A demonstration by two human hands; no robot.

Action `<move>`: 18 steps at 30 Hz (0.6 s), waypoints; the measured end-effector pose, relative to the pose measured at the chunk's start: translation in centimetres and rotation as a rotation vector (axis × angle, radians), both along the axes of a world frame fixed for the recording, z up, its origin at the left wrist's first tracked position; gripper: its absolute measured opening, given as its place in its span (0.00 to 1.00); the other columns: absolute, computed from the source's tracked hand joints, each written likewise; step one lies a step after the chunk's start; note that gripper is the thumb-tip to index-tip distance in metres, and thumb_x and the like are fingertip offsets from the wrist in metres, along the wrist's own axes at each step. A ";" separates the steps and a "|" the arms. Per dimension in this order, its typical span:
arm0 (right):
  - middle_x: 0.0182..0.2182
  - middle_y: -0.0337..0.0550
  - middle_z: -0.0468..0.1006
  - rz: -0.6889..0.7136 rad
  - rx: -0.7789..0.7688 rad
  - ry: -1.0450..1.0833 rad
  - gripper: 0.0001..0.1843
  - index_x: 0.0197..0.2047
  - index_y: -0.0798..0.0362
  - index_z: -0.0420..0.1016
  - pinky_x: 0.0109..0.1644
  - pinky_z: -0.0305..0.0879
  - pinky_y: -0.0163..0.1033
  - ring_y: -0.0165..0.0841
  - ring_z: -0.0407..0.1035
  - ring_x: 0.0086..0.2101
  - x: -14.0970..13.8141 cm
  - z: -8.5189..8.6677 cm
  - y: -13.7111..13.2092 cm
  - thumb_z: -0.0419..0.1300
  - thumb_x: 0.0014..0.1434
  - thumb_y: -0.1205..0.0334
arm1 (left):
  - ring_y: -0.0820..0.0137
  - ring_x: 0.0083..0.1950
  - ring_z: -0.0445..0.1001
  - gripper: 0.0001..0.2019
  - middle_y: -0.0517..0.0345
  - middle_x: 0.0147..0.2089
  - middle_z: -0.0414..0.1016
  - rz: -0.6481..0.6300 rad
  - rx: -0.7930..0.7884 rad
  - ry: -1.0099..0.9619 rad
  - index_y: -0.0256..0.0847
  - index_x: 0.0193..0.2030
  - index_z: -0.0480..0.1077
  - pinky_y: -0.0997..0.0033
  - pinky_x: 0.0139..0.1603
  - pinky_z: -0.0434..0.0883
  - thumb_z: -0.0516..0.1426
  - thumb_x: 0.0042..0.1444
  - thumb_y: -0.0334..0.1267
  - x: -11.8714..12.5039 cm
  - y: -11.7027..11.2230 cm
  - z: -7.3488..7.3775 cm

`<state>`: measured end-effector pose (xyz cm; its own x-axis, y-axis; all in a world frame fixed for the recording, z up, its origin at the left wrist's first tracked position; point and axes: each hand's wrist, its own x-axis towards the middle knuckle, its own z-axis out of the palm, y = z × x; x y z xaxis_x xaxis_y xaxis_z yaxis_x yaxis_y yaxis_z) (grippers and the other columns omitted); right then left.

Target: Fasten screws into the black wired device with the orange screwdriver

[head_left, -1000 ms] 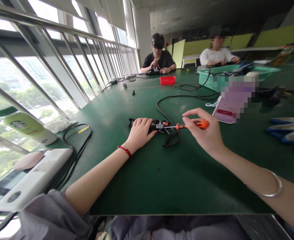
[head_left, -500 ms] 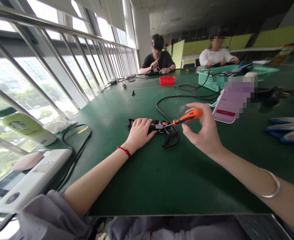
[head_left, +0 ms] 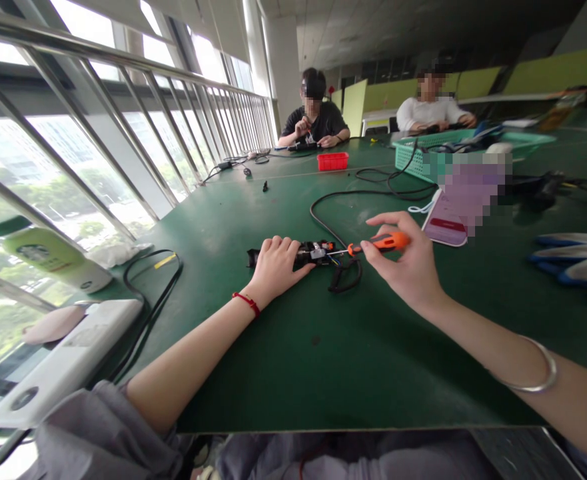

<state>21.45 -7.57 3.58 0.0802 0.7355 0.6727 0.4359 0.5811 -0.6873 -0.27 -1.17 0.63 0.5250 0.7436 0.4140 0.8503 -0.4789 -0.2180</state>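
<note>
A small black device with exposed wiring (head_left: 317,253) lies on the green table (head_left: 323,347), with a black cable (head_left: 333,207) running off it. My left hand (head_left: 273,267) presses down on its left part, fingers curled over it. My right hand (head_left: 403,263) pinches an orange-handled screwdriver (head_left: 380,243), whose metal tip points left into the device's open end.
At the left edge lie a white box (head_left: 68,360), a pale green bottle (head_left: 53,257) and a black cable loop (head_left: 148,293). Blue-and-white gloves (head_left: 573,260) lie at right. Farther back are a phone (head_left: 448,220), a red bin (head_left: 334,161), a green basket (head_left: 423,157) and two seated people.
My right hand has lowered the screwdriver's handle from a raised tilt back to nearly level, with the tip staying at the device. My left hand has shifted slightly on the device.
</note>
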 end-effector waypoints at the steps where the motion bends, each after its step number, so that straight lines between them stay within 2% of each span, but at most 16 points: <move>1: 0.30 0.38 0.71 -0.001 0.039 0.019 0.15 0.42 0.50 0.66 0.34 0.65 0.37 0.31 0.69 0.29 0.0 -0.1 0.1 0.61 0.49 0.65 | 0.57 0.43 0.66 0.22 0.47 0.39 0.70 0.002 -0.008 0.001 0.37 0.44 0.67 0.57 0.46 0.62 0.48 0.59 0.55 0.0 0.0 0.0; 2: 0.33 0.40 0.71 -0.004 0.065 0.026 0.17 0.43 0.50 0.65 0.36 0.65 0.37 0.32 0.69 0.32 0.1 -0.2 0.2 0.61 0.48 0.65 | 0.57 0.43 0.66 0.22 0.48 0.39 0.70 0.002 -0.019 -0.001 0.37 0.43 0.67 0.57 0.46 0.62 0.48 0.58 0.56 0.0 0.0 0.1; 4: 0.29 0.38 0.71 -0.005 0.033 -0.003 0.15 0.41 0.50 0.65 0.35 0.65 0.38 0.32 0.69 0.30 0.2 -0.1 0.3 0.61 0.49 0.64 | 0.59 0.42 0.67 0.22 0.48 0.39 0.71 0.002 -0.043 -0.013 0.37 0.42 0.67 0.59 0.46 0.62 0.49 0.58 0.56 0.0 0.0 0.1; 6: 0.23 0.36 0.69 -0.014 -0.058 -0.054 0.07 0.35 0.50 0.68 0.32 0.63 0.37 0.31 0.67 0.25 0.3 0.1 0.3 0.60 0.52 0.60 | 0.60 0.42 0.68 0.22 0.49 0.40 0.71 0.004 -0.064 -0.028 0.37 0.43 0.66 0.61 0.45 0.63 0.49 0.58 0.56 0.0 0.0 0.1; 8: 0.21 0.36 0.69 -0.008 -0.119 -0.070 0.07 0.30 0.50 0.68 0.29 0.61 0.37 0.29 0.65 0.22 0.3 0.2 0.3 0.59 0.54 0.57 | 0.60 0.42 0.68 0.21 0.50 0.41 0.71 0.011 -0.079 -0.039 0.37 0.44 0.65 0.62 0.43 0.64 0.50 0.58 0.55 0.0 -0.1 0.0; 10: 0.22 0.35 0.69 -0.010 -0.097 -0.037 0.05 0.31 0.50 0.68 0.29 0.62 0.36 0.28 0.65 0.22 0.3 0.3 0.2 0.60 0.52 0.60 | 0.61 0.43 0.68 0.21 0.50 0.41 0.71 0.013 -0.089 -0.042 0.37 0.45 0.65 0.63 0.42 0.64 0.50 0.58 0.55 -0.1 -0.1 0.0; 13: 0.27 0.35 0.69 0.015 -0.023 0.027 0.14 0.39 0.50 0.66 0.31 0.65 0.36 0.29 0.67 0.26 0.1 0.1 0.3 0.61 0.48 0.67 | 0.61 0.43 0.68 0.21 0.50 0.42 0.71 0.008 -0.095 -0.043 0.37 0.45 0.65 0.63 0.43 0.65 0.50 0.58 0.54 0.0 -0.2 0.0; 15: 0.28 0.36 0.69 0.022 -0.012 0.032 0.17 0.42 0.50 0.64 0.32 0.65 0.36 0.30 0.67 0.27 0.1 0.0 0.4 0.61 0.48 0.67 | 0.60 0.43 0.68 0.21 0.50 0.42 0.71 0.010 -0.091 -0.043 0.37 0.45 0.65 0.63 0.43 0.65 0.50 0.58 0.54 0.0 -0.2 0.0; 18: 0.26 0.35 0.70 -0.011 -0.088 -0.034 0.08 0.36 0.51 0.67 0.30 0.62 0.36 0.28 0.64 0.24 0.2 0.0 0.3 0.60 0.52 0.61 | 0.60 0.43 0.68 0.21 0.50 0.41 0.70 0.013 -0.088 -0.040 0.37 0.45 0.65 0.62 0.43 0.65 0.50 0.58 0.54 0.1 -0.2 0.0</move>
<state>21.60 -7.24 3.60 0.0667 0.7914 0.6077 0.4659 0.5139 -0.7203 -0.21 -1.32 0.68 0.4995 0.7847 0.3671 0.8638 -0.4836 -0.1416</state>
